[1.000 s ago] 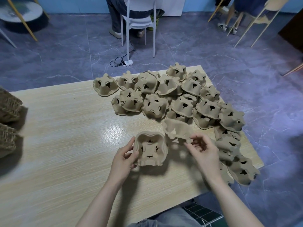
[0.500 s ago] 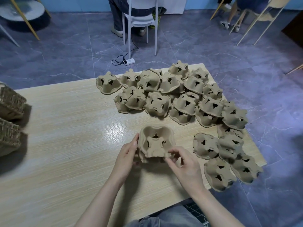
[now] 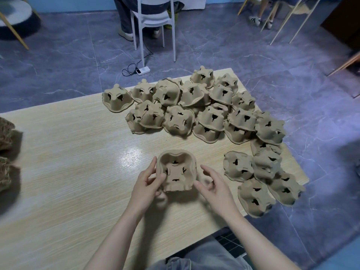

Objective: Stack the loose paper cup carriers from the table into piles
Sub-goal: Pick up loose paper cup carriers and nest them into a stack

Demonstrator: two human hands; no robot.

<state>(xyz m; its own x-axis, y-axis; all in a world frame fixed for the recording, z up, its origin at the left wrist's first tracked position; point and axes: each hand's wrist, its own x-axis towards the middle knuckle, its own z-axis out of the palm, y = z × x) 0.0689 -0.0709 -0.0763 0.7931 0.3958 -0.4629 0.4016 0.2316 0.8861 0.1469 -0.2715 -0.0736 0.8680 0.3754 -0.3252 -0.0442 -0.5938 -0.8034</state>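
A small pile of nested brown pulp cup carriers (image 3: 176, 170) sits cup-side up near the front of the wooden table (image 3: 68, 162). My left hand (image 3: 148, 184) grips its left rim, thumb inside the wall. My right hand (image 3: 212, 184) hovers just right of the pile, fingers loosely curled, holding nothing. Several loose carriers (image 3: 194, 110) lie upside down in a heap across the far right of the table. A smaller group of upturned carriers (image 3: 259, 178) lies by the right front corner.
Woven brown stacks (image 3: 5, 152) stand at the table's left edge. Beyond the table a person sits on a white chair (image 3: 152, 18), with a power strip (image 3: 143, 70) on the tiled floor. The table's right edge runs close behind the loose carriers.
My right hand set a second carrier into the one by my left hand, then let go and drew slightly right. The camera view shifted a little.
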